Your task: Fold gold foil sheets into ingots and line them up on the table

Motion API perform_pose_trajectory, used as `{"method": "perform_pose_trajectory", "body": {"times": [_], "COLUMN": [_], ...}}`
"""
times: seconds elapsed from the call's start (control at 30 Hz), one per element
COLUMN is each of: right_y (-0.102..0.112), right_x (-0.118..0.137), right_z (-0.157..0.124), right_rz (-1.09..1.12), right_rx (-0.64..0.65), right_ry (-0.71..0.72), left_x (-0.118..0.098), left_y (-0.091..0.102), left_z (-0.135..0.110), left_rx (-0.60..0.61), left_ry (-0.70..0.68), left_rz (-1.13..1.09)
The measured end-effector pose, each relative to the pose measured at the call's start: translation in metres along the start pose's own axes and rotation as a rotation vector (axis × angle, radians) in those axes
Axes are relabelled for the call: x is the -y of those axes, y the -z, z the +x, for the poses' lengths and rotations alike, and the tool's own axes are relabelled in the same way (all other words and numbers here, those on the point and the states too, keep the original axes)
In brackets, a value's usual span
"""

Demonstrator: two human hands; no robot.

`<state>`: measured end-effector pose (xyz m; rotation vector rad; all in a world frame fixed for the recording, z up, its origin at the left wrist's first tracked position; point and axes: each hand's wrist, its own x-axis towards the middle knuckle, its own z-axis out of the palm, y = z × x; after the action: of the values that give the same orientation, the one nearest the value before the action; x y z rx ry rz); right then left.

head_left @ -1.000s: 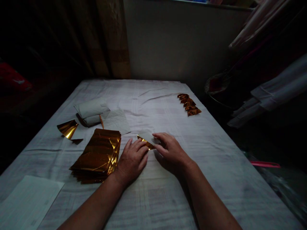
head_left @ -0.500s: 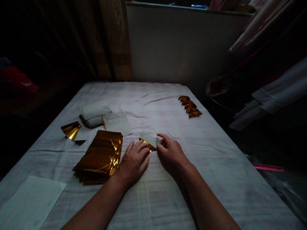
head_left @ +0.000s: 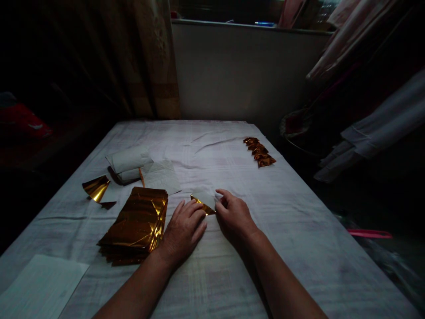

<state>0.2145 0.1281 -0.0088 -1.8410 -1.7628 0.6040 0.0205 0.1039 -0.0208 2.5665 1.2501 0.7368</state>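
A small sheet of gold foil paper [head_left: 207, 209] lies partly folded on the cloth, gold edge facing me and pale backing beyond it. My left hand [head_left: 186, 226] rests flat with its fingers over the sheet's left part. At the right corner, my right hand [head_left: 235, 213] has thumb and index finger bent together on the paper; the exact grip is partly hidden. Left of my left hand is a thick stack of gold foil sheets [head_left: 134, 217]. Several folded gold foil pieces [head_left: 259, 151] stand in a row at the far right of the table.
A plaid cloth covers the table [head_left: 219, 283]. Farther left are a pale paper roll [head_left: 128, 159], a pale loose sheet [head_left: 162, 175] and a curled gold scrap [head_left: 97, 188]. White paper [head_left: 43, 283] lies near left. Clothes [head_left: 381, 119] hang beyond the right edge.
The view has shifted a little, so everything sits slightly lower. My right thumb and fingers have drawn closer in at the paper's right corner. My left hand stays in place.
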Motion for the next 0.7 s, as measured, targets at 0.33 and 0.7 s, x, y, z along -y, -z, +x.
{"method": "perform_pose_trajectory", "body": {"times": [0.33, 0.7], "right_y": [0.011, 0.004], "right_x": [0.012, 0.017], "right_z": [-0.01, -0.025], "right_rz": [-0.076, -0.178], "right_rx": [-0.086, 0.091], "right_ry": [0.287, 0.32], "left_x": [0.001, 0.006], "left_y": [-0.001, -0.004], "left_z": [0.001, 0.0], "left_rx": [-0.009, -0.132], "left_ry": [0.024, 0.064], "left_rz": [-0.028, -0.144]}}
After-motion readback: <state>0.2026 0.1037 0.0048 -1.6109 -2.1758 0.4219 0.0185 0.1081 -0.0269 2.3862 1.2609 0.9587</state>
